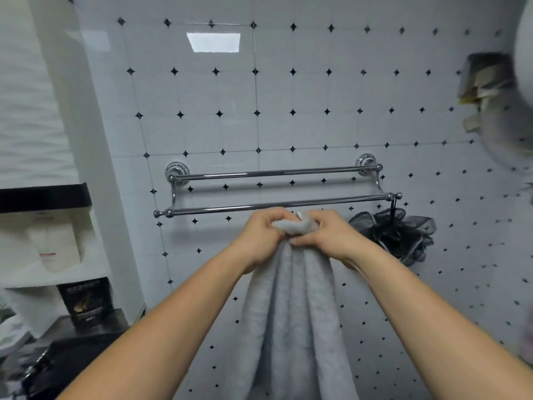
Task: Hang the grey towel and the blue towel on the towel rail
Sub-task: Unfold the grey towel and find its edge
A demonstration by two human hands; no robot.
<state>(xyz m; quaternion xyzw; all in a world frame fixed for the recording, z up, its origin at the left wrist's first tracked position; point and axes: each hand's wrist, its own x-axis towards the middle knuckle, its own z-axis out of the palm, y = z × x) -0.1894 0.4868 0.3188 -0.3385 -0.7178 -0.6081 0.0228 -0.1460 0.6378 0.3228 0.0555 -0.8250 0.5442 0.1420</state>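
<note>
- Shelving [43, 197] sits far out at nine o'clock, with white rolls and a dark box below it — none of it belongs to the task.
- Towel rail [277, 204] is a chrome double bar fixed to the tiled wall [288, 90], one bar higher and nearer the wall, one lower and further out; both bars are bare.
- Left hand [264, 236] is raised just under the lower bar, its fingers [269, 216] curled tight and clamped on the bunched top edge of the grey towel [291, 327].
- Grey towel hangs straight down toward six o'clock from the two fists in long folds, its gathered top close below the lower bar but not over it; whether it brushes the bar I cannot tell.
- Right hand [326, 235] is pressed up beside the left, fingers likewise closed on the same bunched edge, a pale tuft of cloth poking out between the two hands.
- Dark mesh bath sponge [398, 235] hangs from a hook at the rail's right end, around three o'clock of the hands, near but apart from them.
- Blue towel is nowhere in view.
- Step in hand, as I judge it: bringing the first towel up to the rail — nothing is hung yet.
- Next move likely calls for drawing the hands apart to spread the edge, lifting it above a bar, and feeding it over so the cloth drapes evenly, well left of the sponge.
</note>
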